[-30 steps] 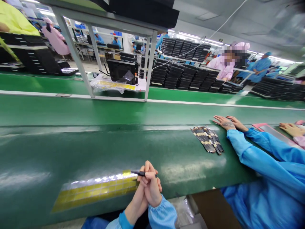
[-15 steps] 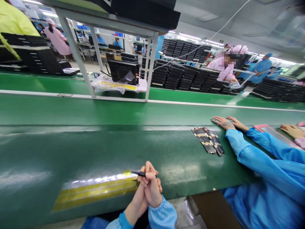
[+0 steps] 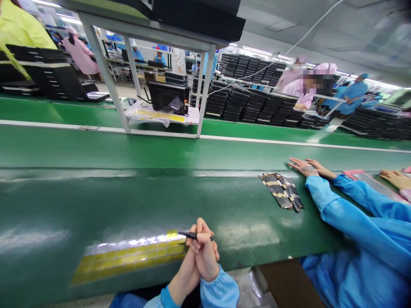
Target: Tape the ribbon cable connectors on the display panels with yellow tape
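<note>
My two hands are clasped together at the near edge of the green bench (image 3: 96, 201). My right hand (image 3: 207, 254) lies over my left hand (image 3: 189, 267), fingers folded. Black tweezers (image 3: 189, 234) stick out to the left from my right hand's fingers, and their tip holds a small yellow label (image 3: 172, 234). Just left of my hands a clear sheet of yellow labels (image 3: 128, 258) lies flat on the bench. Both my sleeves are blue.
A pile of black and gold strips (image 3: 282, 190) lies to the right, beside a neighbour's hands (image 3: 305, 167) in blue sleeves. A pink tray (image 3: 369, 182) sits further right. Beyond the conveyor belt stand a metal frame (image 3: 202, 94), a black monitor (image 3: 165, 96) and stacks of black trays (image 3: 253, 105).
</note>
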`<state>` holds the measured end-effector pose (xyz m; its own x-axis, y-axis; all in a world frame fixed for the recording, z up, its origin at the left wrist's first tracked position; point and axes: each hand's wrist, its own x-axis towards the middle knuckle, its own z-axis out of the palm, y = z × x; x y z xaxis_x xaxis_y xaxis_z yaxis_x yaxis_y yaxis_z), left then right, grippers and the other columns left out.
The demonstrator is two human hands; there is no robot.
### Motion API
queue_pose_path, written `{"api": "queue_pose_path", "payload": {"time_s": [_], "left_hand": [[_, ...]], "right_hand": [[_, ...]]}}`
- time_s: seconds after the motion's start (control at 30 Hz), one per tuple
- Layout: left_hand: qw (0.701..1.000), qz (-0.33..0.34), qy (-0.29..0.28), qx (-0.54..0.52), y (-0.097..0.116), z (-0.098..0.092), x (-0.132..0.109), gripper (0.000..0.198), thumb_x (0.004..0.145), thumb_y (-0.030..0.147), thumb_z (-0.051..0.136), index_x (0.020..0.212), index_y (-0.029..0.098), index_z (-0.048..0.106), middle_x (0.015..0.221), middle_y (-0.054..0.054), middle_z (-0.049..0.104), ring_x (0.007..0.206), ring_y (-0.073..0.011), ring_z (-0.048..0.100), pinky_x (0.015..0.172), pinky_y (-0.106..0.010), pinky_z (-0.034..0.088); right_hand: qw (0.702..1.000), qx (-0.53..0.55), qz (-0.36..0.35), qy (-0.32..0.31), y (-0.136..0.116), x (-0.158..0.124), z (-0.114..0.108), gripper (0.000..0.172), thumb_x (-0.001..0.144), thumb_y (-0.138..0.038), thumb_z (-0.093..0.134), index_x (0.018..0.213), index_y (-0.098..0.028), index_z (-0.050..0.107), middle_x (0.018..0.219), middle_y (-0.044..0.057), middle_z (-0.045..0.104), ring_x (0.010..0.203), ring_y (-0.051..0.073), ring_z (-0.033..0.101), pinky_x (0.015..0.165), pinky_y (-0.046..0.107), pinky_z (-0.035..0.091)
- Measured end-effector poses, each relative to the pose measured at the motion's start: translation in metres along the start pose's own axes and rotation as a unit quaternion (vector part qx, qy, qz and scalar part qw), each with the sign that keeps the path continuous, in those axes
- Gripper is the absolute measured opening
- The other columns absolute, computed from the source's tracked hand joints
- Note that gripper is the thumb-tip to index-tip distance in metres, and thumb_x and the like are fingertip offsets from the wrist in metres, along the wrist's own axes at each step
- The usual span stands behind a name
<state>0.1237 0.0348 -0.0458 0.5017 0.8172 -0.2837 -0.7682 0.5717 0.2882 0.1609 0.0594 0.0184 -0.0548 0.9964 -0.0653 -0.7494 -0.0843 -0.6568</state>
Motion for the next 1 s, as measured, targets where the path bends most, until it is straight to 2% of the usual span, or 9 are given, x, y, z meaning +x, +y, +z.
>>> {"api": "queue_pose_path", "payload": {"time_s": [0.1,0.43,0.57,0.7,0.83,1.0], "left_hand": [[1.000,0.029,0.003,-0.003,-0.002,-0.001,0.001,0.048,0.078,0.057,0.077,0.104,0.019,0.062,0.082,-0.001,0.055,0.073,-0.0152,0.052,0.070,-0.030,0.041],[1.000,0.021,0.018,0.010,-0.001,-0.002,0.002,0.051,0.076,0.056,0.079,0.104,0.019,0.060,0.078,-0.001,0.059,0.069,-0.0151,0.055,0.069,-0.030,0.041],[0.999,0.016,0.026,0.009,-0.002,-0.001,0.003,0.053,0.074,0.057,0.080,0.105,0.019,0.060,0.077,-0.001,0.058,0.070,-0.0153,0.055,0.069,-0.030,0.041],[1.000,0.020,0.007,0.012,-0.003,0.000,0.005,0.055,0.076,0.061,0.076,0.107,0.018,0.060,0.079,-0.002,0.057,0.070,-0.0157,0.056,0.069,-0.031,0.040],[1.000,0.015,0.010,0.019,-0.001,0.004,0.006,0.056,0.072,0.061,0.080,0.102,0.018,0.061,0.075,-0.001,0.056,0.067,-0.0160,0.055,0.067,-0.031,0.038],[1.000,0.016,0.016,0.018,0.000,0.007,0.007,0.049,0.075,0.056,0.079,0.102,0.019,0.061,0.075,-0.002,0.059,0.067,-0.0167,0.057,0.066,-0.030,0.039]], "right_hand": [[1.000,-0.003,-0.001,-0.002,-0.001,0.000,0.001,0.018,0.072,-0.023,0.063,0.069,-0.021,0.046,0.058,-0.004,0.058,0.045,0.005,0.020,0.043,0.015,0.016],[1.000,-0.006,0.002,0.005,0.001,0.000,-0.002,0.018,0.072,-0.024,0.063,0.070,-0.021,0.045,0.059,-0.005,0.056,0.046,0.005,0.020,0.044,0.016,0.016],[1.000,-0.017,0.004,0.005,0.001,-0.001,-0.002,0.020,0.072,-0.025,0.063,0.070,-0.021,0.043,0.058,-0.006,0.052,0.047,0.006,0.021,0.044,0.017,0.017],[0.999,-0.025,-0.002,0.023,0.002,0.000,-0.003,0.021,0.071,-0.026,0.061,0.069,-0.022,0.041,0.055,-0.008,0.044,0.047,0.007,0.022,0.046,0.018,0.021],[0.998,-0.040,-0.011,0.036,0.007,0.000,-0.009,0.021,0.073,-0.028,0.061,0.070,-0.023,0.041,0.059,-0.007,0.043,0.047,0.008,0.026,0.047,0.021,0.024],[0.997,-0.045,-0.018,0.059,0.014,0.001,-0.020,0.020,0.071,-0.029,0.063,0.070,-0.024,0.044,0.062,-0.004,0.045,0.049,0.010,0.032,0.047,0.024,0.027]]}}
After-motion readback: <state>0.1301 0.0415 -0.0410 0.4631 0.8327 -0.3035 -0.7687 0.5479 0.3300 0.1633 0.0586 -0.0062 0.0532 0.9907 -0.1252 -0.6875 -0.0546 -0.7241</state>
